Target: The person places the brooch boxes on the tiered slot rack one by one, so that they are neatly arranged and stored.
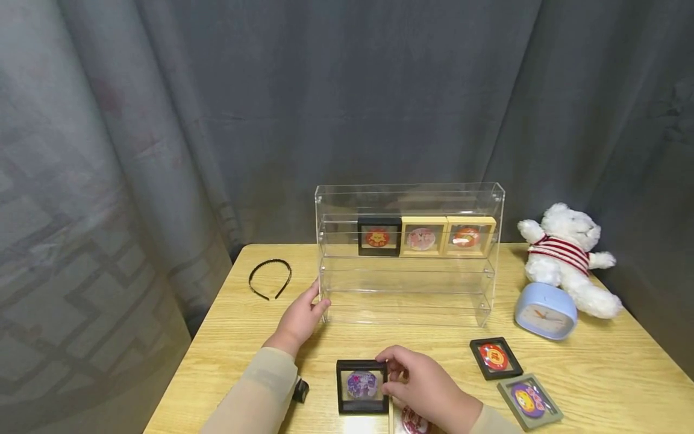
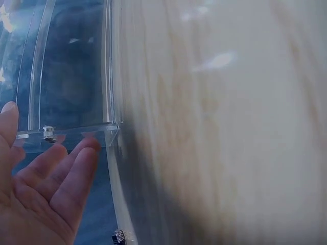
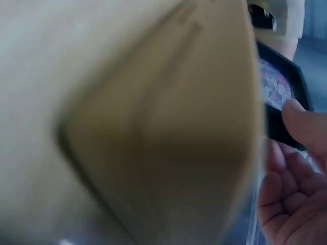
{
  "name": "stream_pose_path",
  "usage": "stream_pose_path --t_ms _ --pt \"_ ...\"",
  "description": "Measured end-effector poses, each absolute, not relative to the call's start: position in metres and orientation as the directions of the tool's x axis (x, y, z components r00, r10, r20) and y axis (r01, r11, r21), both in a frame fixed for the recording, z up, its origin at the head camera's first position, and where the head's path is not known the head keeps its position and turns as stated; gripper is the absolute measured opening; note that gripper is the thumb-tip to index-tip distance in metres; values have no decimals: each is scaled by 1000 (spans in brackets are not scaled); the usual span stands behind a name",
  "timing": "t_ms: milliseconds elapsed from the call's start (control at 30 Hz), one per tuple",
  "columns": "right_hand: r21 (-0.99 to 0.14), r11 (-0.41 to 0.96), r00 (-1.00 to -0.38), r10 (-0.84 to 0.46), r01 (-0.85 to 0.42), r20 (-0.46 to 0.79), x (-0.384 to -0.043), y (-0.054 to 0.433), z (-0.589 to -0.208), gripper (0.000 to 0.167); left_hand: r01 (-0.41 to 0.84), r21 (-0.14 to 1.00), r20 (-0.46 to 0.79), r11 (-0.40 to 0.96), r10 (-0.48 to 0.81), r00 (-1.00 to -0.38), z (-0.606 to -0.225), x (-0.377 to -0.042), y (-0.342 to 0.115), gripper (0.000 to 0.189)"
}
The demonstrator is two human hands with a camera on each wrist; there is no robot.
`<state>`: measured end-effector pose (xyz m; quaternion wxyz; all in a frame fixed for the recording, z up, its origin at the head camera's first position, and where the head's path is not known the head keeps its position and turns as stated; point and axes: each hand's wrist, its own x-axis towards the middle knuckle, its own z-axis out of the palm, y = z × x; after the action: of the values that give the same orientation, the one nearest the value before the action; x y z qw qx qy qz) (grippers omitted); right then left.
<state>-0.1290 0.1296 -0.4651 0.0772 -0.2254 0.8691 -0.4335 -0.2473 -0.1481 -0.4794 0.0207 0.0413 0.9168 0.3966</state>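
Observation:
My right hand [image 1: 425,383] pinches a black square display frame [image 1: 364,411] by its right side, thumb in front. The frame stands nearly upright and shows a purple round badge [image 1: 361,384]. At the left end of a clear acrylic display shelf [image 1: 409,281], my left hand [image 1: 298,319] holds the side panel. In the left wrist view, its fingers [image 2: 76,191] lie along the outside of the panel, thumb at the view's left edge. On an upper tier stand a black frame [image 1: 379,250] and two yellow frames [image 1: 423,254]. Under my right hand, a pale frame with a red badge [image 1: 415,422] is partly hidden.
Right of my hand lie a black frame [image 1: 494,358] and a grey-green frame [image 1: 530,401]. A blue clock [image 1: 545,310] and a white teddy bear [image 1: 566,259] stand behind them. A black headband [image 1: 271,261] lies left of the shelf. Beside my left sleeve is a small black object [image 1: 300,390].

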Motion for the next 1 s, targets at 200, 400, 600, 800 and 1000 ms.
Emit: stream_pose_path --t_ms 200,400,600,800,1000 --pt "-649 595 -881 -318 -473 351 -143 145 -455 37 74 730 3 680 104 -995 -478 -248 -149 65" --pt "-579 689 -868 -152 -436 473 -171 183 -420 35 73 725 4 685 103 -995 -478 -248 -148 64" --pt "-548 716 -791 -10 -432 611 -198 225 -381 32 76 729 5 680 106 -994 -479 -247 -149 64" --pt "-574 737 -793 86 -357 603 -217 259 -354 33 75 732 0 677 110 -994 -478 -247 -149 65" --pt "-575 785 -844 133 -230 519 -232 280 -355 33 75 726 1 684 109 -994 -478 -248 -149 65"
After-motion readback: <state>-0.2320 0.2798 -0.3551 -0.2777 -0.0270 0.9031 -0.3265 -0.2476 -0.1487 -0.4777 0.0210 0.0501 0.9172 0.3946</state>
